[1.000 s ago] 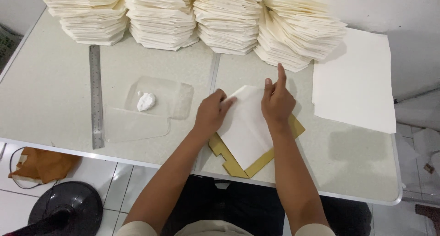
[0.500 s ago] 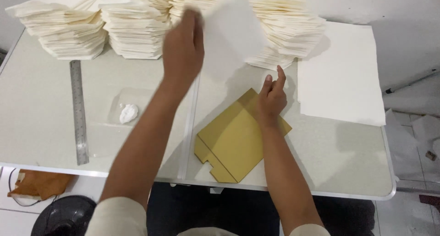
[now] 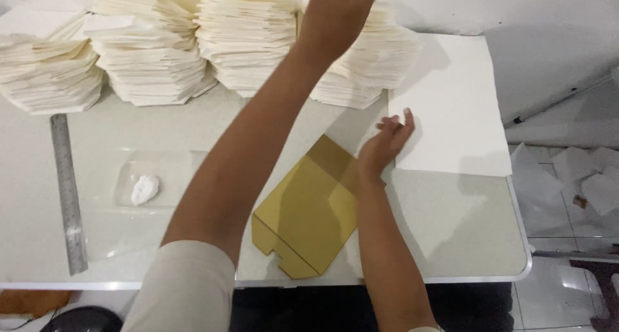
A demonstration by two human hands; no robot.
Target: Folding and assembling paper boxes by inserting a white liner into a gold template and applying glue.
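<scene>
Our left hand (image 3: 338, 9) reaches up over the folded paper stacks (image 3: 248, 42), fingers cut off by the frame, so we can't tell its grip. Right hand (image 3: 385, 145) lies open, fingertips touching the white sheets (image 3: 454, 106), beside the gold card template (image 3: 309, 209) on the tabletop (image 3: 451, 235).

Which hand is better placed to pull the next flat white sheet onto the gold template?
Right. The right hand rests at the white sheet's edge, beside the gold template; the left hand is raised over the stacks.
</scene>
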